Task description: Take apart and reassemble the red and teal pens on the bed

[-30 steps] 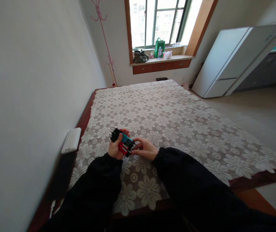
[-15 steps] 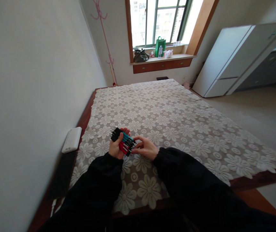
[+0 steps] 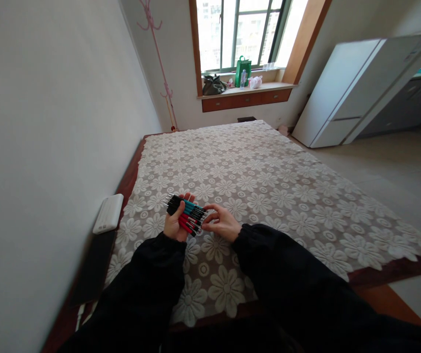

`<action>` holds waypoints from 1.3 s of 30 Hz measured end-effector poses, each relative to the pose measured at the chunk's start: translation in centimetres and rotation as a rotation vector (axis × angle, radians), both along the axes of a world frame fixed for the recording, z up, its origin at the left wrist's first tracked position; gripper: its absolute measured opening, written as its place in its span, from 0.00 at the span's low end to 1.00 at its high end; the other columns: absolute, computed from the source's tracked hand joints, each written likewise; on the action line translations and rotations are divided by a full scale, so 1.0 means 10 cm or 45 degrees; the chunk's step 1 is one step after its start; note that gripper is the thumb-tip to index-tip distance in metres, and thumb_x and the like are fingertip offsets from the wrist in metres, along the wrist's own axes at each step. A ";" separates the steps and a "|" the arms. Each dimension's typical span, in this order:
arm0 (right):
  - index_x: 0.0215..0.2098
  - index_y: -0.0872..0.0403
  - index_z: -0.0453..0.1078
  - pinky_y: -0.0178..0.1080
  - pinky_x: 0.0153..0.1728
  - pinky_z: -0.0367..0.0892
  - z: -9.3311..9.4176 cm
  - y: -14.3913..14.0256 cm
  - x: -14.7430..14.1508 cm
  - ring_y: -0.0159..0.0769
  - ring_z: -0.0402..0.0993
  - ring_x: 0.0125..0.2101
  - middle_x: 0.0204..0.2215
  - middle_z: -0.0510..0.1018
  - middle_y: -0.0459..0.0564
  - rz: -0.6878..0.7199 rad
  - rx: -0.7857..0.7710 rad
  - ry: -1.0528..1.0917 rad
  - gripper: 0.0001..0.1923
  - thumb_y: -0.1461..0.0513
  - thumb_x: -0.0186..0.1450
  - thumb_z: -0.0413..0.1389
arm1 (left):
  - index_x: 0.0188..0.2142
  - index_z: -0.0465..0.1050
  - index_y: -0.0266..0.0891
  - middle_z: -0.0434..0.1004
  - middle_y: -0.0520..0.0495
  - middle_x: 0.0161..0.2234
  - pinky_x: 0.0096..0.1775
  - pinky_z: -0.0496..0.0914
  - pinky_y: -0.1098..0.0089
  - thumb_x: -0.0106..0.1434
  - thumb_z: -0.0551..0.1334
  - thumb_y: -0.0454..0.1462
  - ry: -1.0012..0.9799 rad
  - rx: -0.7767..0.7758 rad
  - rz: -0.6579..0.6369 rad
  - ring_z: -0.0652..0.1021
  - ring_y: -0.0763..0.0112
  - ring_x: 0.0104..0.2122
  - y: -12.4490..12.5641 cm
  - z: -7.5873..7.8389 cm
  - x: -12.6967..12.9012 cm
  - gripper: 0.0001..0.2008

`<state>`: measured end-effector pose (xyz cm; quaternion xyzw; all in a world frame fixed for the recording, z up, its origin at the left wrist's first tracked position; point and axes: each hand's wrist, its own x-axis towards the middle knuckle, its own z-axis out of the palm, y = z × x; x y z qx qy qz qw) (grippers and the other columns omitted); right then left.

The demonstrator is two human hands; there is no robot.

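My left hand (image 3: 174,223) is closed round a flat bunch of pens (image 3: 189,208), with the thumb across the top. The bunch has several teal-and-black pens and several red-and-black ones lying side by side. Their thin metal tips point up and left; the other ends point toward my right hand (image 3: 222,223). That hand is curved beside those ends, thumb and index finger apart, the fingertips touching or almost touching them. Both hands are just above the flower-patterned tablecloth (image 3: 232,171).
At the left edge lie a white box-shaped device (image 3: 108,214) and a dark flat panel (image 3: 94,267), with a white cable (image 3: 80,316) below. The wall (image 3: 48,147) runs close along the left. Beyond the table are a pink coat stand (image 3: 159,54), a windowsill with bags, and a white refrigerator (image 3: 346,93).
The bunch of pens has shifted slightly left and turned a little flatter in my left hand. The right hand's fingers remain near the pen ends.
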<state>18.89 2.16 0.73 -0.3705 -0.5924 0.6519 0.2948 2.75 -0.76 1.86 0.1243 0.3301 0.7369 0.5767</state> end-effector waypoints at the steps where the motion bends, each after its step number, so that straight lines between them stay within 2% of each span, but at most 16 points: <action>1: 0.49 0.54 0.65 0.31 0.24 0.60 -0.01 0.00 0.00 0.27 0.70 0.21 0.26 0.79 0.43 -0.009 0.012 0.004 0.30 0.62 0.49 0.66 | 0.42 0.74 0.40 0.78 0.45 0.51 0.58 0.68 0.54 0.61 0.66 0.31 -0.008 0.001 0.008 0.75 0.59 0.56 0.00 0.00 0.00 0.09; 6: 0.50 0.53 0.65 0.32 0.25 0.60 -0.03 0.00 -0.01 0.28 0.70 0.23 0.27 0.79 0.43 -0.046 0.066 -0.026 0.30 0.63 0.49 0.66 | 0.41 0.74 0.39 0.78 0.44 0.51 0.58 0.68 0.55 0.62 0.64 0.30 -0.047 -0.027 0.029 0.75 0.59 0.55 0.01 0.01 -0.01 0.08; 12: 0.51 0.53 0.63 0.30 0.23 0.58 -0.03 -0.02 -0.02 0.24 0.62 0.19 0.27 0.78 0.41 -0.089 0.141 -0.076 0.31 0.64 0.50 0.65 | 0.42 0.74 0.39 0.78 0.45 0.52 0.58 0.68 0.54 0.64 0.61 0.29 -0.098 -0.071 0.036 0.75 0.60 0.56 0.02 0.04 -0.01 0.08; 15: 0.52 0.52 0.63 0.30 0.22 0.58 -0.04 -0.03 -0.04 0.24 0.62 0.20 0.27 0.76 0.40 -0.114 0.190 -0.083 0.32 0.65 0.50 0.64 | 0.42 0.75 0.39 0.77 0.45 0.53 0.59 0.68 0.55 0.64 0.61 0.29 -0.084 -0.085 0.047 0.74 0.60 0.57 0.03 0.06 -0.01 0.08; 24: 0.52 0.52 0.62 0.29 0.20 0.55 -0.05 -0.03 -0.03 0.22 0.58 0.18 0.27 0.76 0.39 -0.090 0.134 -0.056 0.33 0.64 0.49 0.66 | 0.42 0.75 0.40 0.77 0.45 0.53 0.59 0.68 0.54 0.65 0.61 0.29 -0.108 -0.094 0.039 0.73 0.60 0.57 0.03 0.06 -0.02 0.09; 29: 0.50 0.52 0.65 0.30 0.21 0.57 -0.07 -0.02 -0.04 0.24 0.62 0.20 0.27 0.75 0.40 -0.043 0.154 -0.053 0.31 0.64 0.49 0.66 | 0.43 0.75 0.40 0.77 0.44 0.53 0.59 0.68 0.56 0.64 0.63 0.30 -0.076 -0.087 0.006 0.74 0.60 0.57 0.02 0.03 -0.02 0.09; 33: 0.47 0.53 0.67 0.30 0.21 0.57 -0.09 -0.03 -0.05 0.23 0.61 0.20 0.29 0.75 0.41 0.007 0.170 -0.075 0.27 0.63 0.50 0.66 | 0.47 0.74 0.40 0.76 0.43 0.54 0.58 0.69 0.56 0.63 0.63 0.31 -0.041 -0.081 -0.016 0.76 0.59 0.55 0.02 0.02 -0.01 0.13; 39: 0.47 0.53 0.67 0.30 0.21 0.57 -0.07 -0.05 -0.05 0.22 0.61 0.19 0.31 0.74 0.42 0.002 0.151 -0.056 0.27 0.63 0.50 0.66 | 0.52 0.72 0.43 0.76 0.44 0.54 0.58 0.69 0.56 0.63 0.63 0.30 -0.047 -0.108 -0.075 0.76 0.60 0.55 0.00 0.05 0.01 0.17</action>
